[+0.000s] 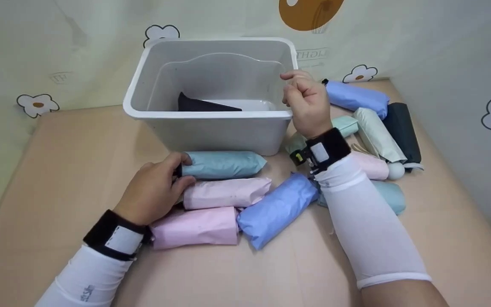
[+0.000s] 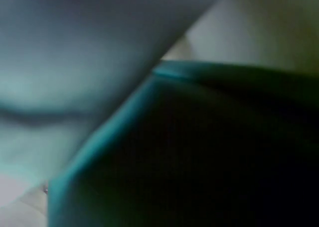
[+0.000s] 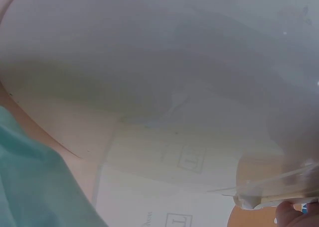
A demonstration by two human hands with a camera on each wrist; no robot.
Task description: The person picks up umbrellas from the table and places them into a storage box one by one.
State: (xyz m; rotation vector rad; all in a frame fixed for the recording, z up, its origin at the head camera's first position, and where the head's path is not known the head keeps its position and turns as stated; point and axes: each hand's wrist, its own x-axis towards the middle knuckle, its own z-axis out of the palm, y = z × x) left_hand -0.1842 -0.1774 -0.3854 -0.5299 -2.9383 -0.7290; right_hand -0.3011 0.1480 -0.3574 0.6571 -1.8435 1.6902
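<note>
My left hand [image 1: 149,189] holds the left end of a teal folded umbrella [image 1: 226,164] between thumb and fingers; the umbrella lies in front of a white plastic bin [image 1: 211,132]. Blurred teal cloth [image 2: 112,125] fills much of the left wrist view. At the bin's right side, my right hand [image 1: 307,100] grips the rim with curled fingers. The right wrist view has its fingertips [image 3: 286,214] at the rim, low on the right. Inside the bin rests a black folded umbrella [image 1: 205,105], partly hidden by the front wall.
Two pink umbrellas [image 1: 226,194] and a blue umbrella [image 1: 277,209] lie nearest me. Right of the bin, several more are piled, including a blue one [image 1: 356,97], a cream one [image 1: 377,132] and a dark one [image 1: 404,132]. A flower-printed wall covering [image 1: 100,51] stands behind.
</note>
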